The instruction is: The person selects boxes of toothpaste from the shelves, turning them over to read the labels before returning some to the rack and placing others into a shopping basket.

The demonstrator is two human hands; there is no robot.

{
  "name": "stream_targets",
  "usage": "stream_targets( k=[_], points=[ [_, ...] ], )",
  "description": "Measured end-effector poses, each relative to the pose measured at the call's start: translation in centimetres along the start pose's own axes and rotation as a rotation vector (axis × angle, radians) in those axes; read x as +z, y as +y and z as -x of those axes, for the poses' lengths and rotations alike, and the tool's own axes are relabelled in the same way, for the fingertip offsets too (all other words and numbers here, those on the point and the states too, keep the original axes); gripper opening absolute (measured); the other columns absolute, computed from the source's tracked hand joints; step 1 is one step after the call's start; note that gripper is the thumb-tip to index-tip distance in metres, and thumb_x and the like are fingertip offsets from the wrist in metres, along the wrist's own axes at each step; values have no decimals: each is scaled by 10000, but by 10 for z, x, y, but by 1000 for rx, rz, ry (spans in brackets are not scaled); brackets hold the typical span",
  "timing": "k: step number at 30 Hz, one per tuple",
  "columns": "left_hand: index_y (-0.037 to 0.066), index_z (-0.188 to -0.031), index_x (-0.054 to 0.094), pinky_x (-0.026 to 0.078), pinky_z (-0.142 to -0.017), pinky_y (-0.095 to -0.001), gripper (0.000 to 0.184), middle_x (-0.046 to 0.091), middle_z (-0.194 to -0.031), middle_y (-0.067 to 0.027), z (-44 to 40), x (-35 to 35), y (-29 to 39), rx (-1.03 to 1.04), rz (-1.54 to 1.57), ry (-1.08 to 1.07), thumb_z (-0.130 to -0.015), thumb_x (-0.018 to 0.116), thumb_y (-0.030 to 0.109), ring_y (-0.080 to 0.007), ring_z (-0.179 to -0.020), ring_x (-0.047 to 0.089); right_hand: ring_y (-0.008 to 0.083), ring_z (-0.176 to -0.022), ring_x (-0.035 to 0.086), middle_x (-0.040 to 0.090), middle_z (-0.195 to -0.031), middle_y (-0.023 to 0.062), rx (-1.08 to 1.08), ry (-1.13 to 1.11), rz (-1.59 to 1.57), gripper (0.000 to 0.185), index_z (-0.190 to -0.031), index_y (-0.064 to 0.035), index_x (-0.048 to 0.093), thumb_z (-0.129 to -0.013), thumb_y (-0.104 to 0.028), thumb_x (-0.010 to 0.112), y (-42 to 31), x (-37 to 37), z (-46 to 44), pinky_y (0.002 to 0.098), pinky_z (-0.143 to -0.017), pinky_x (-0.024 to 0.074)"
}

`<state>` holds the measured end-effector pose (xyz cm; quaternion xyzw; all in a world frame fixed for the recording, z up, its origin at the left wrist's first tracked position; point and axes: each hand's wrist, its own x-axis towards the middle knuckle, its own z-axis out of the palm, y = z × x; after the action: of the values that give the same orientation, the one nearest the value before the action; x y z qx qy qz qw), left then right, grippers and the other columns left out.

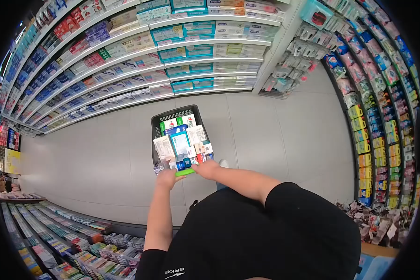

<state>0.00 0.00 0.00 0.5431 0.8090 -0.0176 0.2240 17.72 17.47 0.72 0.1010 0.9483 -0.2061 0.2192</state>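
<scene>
At the near end of a dark perforated shopping basket (172, 113), a bright green handle (185, 172), held at both ends. Left hand (166, 178): fingers closed on the handle's left end. Right hand (207, 169): fingers closed on its right end; undersides of both grips hidden. Handle axis: crosswise, from hand to hand, rising slightly to the right. Basket: in front of the person, above the floor; long axis running away from the body, far end pointing toward the shelving, veering a little left.

Contents, near to far: assorted small cartons, one red and white (201, 158); a turquoise-edged white box (180, 145), lengthwise at centre, flanked by two pale boxes; a blue box; two green-and-white boxes.

Surroundings: pale tiled floor (270, 135); beyond it, white shelving (210, 41) of stacked boxes; to the right, hanging packets (308, 51) and a shelf of yellow packs (360, 135).
</scene>
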Motion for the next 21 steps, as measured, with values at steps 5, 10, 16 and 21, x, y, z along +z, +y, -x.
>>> stream_targets(
  k=[5,10,16,21],
  points=[
    [53,-955,635,530,-812,-513,598,705,-891,-193,-22,-14,-10,-34,-18,37,-862,653,643,-400,-893,680,325,-818,731,716,-885,121,-100,52,37,271,-1227,-120,539,-983,-228,496,18,-19,-26,473,-653,556],
    [69,-908,645,534,-775,-504,591,695,-837,-176,-62,-10,-22,-69,0,126,-826,682,652,-379,-848,677,321,-814,737,720,-876,114,-165,2,68,265,-1221,-126,543,-980,-228,499,54,-49,-65,470,-630,555],
    [67,-956,653,535,-798,-506,587,704,-901,-183,-103,-30,-19,-188,77,87,-861,650,646,-378,-907,682,317,-826,739,727,-880,113,-197,14,98,213,-1152,-135,564,-983,-253,509,92,-76,-109,472,-652,556],
    [73,-972,658,545,-777,-501,622,717,-891,-177,-142,-54,-23,-297,98,73,-881,596,685,-378,-881,697,319,-867,737,730,-885,119,-162,38,113,183,-1117,-142,573,-978,-249,520,112,-112,-145,460,-700,547]
  ],
)
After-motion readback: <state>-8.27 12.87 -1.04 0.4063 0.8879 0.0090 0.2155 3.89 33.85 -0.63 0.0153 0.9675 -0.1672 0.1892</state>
